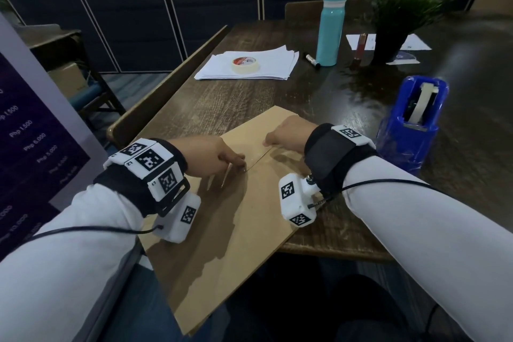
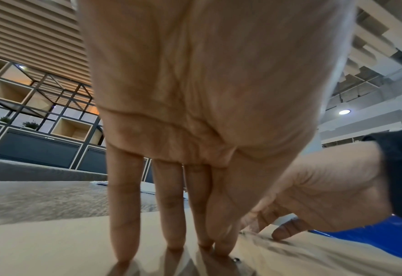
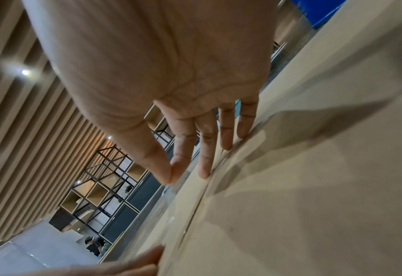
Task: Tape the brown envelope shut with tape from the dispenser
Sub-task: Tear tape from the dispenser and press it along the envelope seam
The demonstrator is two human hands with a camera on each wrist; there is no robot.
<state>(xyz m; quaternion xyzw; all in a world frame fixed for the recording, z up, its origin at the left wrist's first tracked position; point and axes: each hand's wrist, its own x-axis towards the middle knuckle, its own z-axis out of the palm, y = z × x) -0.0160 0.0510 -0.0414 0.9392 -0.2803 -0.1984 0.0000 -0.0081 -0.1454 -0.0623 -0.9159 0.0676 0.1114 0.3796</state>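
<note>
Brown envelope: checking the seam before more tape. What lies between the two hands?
Head view: only the brown envelope itself, its flap seam running from left hand to right hand.

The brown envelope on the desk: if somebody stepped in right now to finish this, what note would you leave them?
Left hand: open, straight fingertips pressing the brown envelope at the near end of the flap seam.
Right hand: open, fingers flat on the same seam farther along.
The envelope lies on the table, its near end overhanging the edge. The blue tape dispenser stands to the right, untouched.
Done: flap folded down and held; a glossy strip seems to lie along the seam, but I cannot be sure.
Left: check the seam, add tape from the dispenser if needed, and smooth it.
</note>
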